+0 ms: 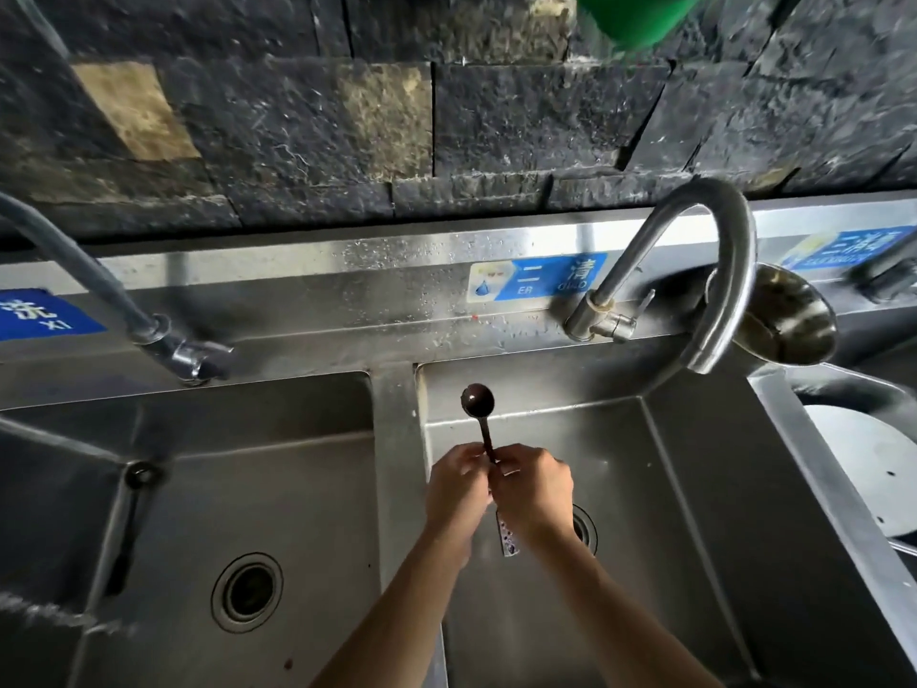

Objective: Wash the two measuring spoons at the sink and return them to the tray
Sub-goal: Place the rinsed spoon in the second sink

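Note:
A dark brown measuring spoon (pixel 478 400) points away from me, its round bowl up over the back of the middle sink basin (pixel 660 489). My left hand (pixel 455 490) and my right hand (pixel 535 491) meet around its thin handle, fingers closed on it. A flat, pale, speckled handle end (pixel 507 537) sticks out below my right hand; I cannot tell whether it belongs to the second spoon. The curved steel tap (pixel 719 270) arches to the right of my hands, and no water shows at its mouth. No tray is in view.
A steel divider (pixel 397 439) separates the middle basin from the left basin (pixel 198 489), which has its own drain (pixel 246 590) and a grey tap (pixel 99 300). A metal bowl (pixel 786 322) and a white plate (pixel 866 471) sit at the right. Dark stone wall behind.

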The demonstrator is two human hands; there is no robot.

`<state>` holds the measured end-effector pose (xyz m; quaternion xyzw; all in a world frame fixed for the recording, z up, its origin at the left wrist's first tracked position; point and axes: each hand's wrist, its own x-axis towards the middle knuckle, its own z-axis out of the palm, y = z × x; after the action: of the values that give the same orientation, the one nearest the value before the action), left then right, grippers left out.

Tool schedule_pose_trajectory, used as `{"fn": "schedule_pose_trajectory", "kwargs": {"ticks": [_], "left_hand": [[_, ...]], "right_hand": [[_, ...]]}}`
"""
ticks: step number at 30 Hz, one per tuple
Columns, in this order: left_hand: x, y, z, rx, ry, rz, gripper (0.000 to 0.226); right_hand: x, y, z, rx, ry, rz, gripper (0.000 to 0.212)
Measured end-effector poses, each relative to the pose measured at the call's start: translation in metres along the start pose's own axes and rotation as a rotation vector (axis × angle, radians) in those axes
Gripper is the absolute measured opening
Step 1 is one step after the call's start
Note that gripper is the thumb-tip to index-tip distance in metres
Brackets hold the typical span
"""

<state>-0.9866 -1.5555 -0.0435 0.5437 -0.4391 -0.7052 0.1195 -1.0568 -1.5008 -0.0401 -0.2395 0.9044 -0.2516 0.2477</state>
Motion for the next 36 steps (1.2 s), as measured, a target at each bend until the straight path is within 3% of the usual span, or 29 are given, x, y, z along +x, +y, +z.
{"fn": "schedule_pose_trajectory", "kwargs": {"ticks": [8, 16, 36], "left_hand": [[0.045, -0.029, 0.016, 0.129, 0.185, -0.060, 0.036], [0.101, -0.058, 0.019, 0.255, 0.276, -0.186, 0.031], [0.175, -0.141, 0.039, 0.381, 0.329, -0.256, 0.050]], "right_hand": [[0.042, 0.023, 0.044, -0.023, -0.099, 0.049, 0.019], [0.077, 0.051, 0.105, -0.177, -0.231, 0.048, 0.016], [0.125, 0.115, 0.186, -0.171, -0.328, 0.090, 0.017]]}}
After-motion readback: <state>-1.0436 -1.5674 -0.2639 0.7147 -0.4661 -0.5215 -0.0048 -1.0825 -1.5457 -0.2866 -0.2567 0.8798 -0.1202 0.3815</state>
